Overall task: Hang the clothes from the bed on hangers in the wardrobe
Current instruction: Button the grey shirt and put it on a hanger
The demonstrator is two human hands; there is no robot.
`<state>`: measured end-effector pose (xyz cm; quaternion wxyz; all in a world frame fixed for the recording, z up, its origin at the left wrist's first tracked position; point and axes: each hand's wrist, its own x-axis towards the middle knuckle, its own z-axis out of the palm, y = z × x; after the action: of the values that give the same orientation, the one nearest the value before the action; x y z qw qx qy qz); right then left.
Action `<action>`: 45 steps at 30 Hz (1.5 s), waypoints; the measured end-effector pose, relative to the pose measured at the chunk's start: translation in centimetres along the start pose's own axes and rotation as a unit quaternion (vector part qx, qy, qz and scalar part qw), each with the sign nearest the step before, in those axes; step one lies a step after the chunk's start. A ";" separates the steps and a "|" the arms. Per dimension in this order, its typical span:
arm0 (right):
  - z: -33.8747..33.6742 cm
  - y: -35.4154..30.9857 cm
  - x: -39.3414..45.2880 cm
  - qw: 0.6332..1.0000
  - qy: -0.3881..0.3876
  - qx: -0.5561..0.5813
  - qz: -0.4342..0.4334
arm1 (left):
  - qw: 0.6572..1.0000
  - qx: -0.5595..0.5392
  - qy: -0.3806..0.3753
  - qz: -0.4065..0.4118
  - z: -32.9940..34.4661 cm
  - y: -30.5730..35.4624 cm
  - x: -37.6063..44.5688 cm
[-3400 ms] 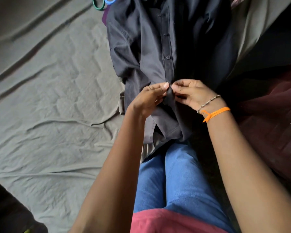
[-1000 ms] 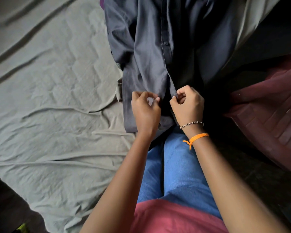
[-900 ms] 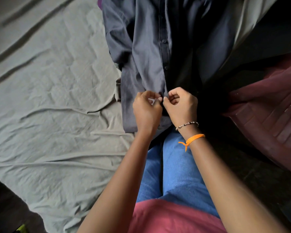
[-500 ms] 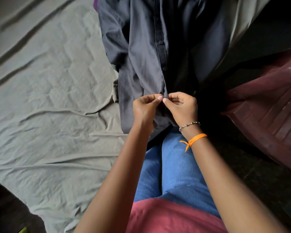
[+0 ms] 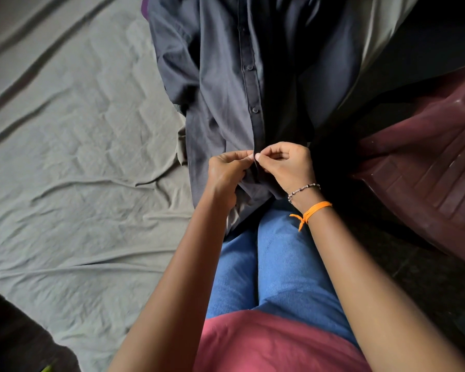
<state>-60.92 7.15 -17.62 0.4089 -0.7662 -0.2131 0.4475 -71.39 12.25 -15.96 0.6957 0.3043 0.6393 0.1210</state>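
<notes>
A dark grey button-up shirt point(image 5: 226, 84) lies lengthwise on the bed, its button placket running down the middle, with two fastened buttons visible above my hands. My left hand point(image 5: 227, 173) pinches the left side of the placket near the hem. My right hand point(image 5: 286, 165), with a bead bracelet and an orange thread at the wrist, pinches the placket from the right. The fingertips of both hands meet at the same spot. The shirt's collar and any hanger in it are cut off at the top edge.
The grey-green wrinkled bedsheet point(image 5: 73, 170) spreads to the left. A maroon plastic chair point(image 5: 430, 167) stands at the right over a dark floor. My blue jeans point(image 5: 269, 264) and pink top fill the lower middle.
Since 3.4 s ago both hands have moved down the placket toward the hem. In the last second the curled fists came together and the fingertips now pinch at one point.
</notes>
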 end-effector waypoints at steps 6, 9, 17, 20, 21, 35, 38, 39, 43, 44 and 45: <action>0.5 -0.1 0.1 0.997 -0.002 -0.056 -0.047 | 0.999 -0.034 -0.003 -0.027 -0.3 -0.4 0.2; 0.5 0.1 0.0 0.996 -0.004 -0.064 -0.054 | 0.999 -0.024 0.010 -0.024 -0.3 -0.4 0.7; 0.1 0.4 0.0 1.000 -0.021 0.012 0.012 | 0.997 0.048 -0.046 0.042 -0.3 -1.0 1.8; -1.2 -0.2 0.3 0.974 -0.129 0.129 0.133 | 0.986 0.070 -0.140 0.060 -1.2 -0.7 2.2; -1.9 -0.5 0.6 0.953 -0.180 0.169 0.176 | 0.978 0.067 -0.186 0.065 -1.4 -0.5 2.3; -2.2 -0.6 1.2 0.955 -0.051 0.277 0.090 | 0.954 0.208 0.011 0.215 -0.1 -4.1 2.4; -1.9 1.4 -0.3 0.992 0.012 0.128 -0.001 | 0.954 0.177 0.001 0.242 0.3 -2.5 2.3; -1.5 2.1 -0.9 0.998 0.018 0.059 -0.021 | 0.957 0.155 0.005 0.245 0.3 -2.0 2.2; -0.4 3.8 -1.2 0.996 0.064 -0.050 -0.021 | 0.967 0.112 0.026 0.227 0.4 -0.5 1.1; -0.7 3.6 -0.9 0.996 0.075 -0.052 -0.010 | 0.973 0.101 0.028 0.206 0.4 -0.4 0.7; -1.0 3.5 -0.5 0.995 0.083 -0.050 0.001 | 0.979 0.083 0.020 0.183 0.3 -0.2 0.2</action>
<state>-60.47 4.39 -19.93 0.3862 -0.8201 -0.2001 0.3718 -71.14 12.10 -16.25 0.6213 0.4705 0.5942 0.1990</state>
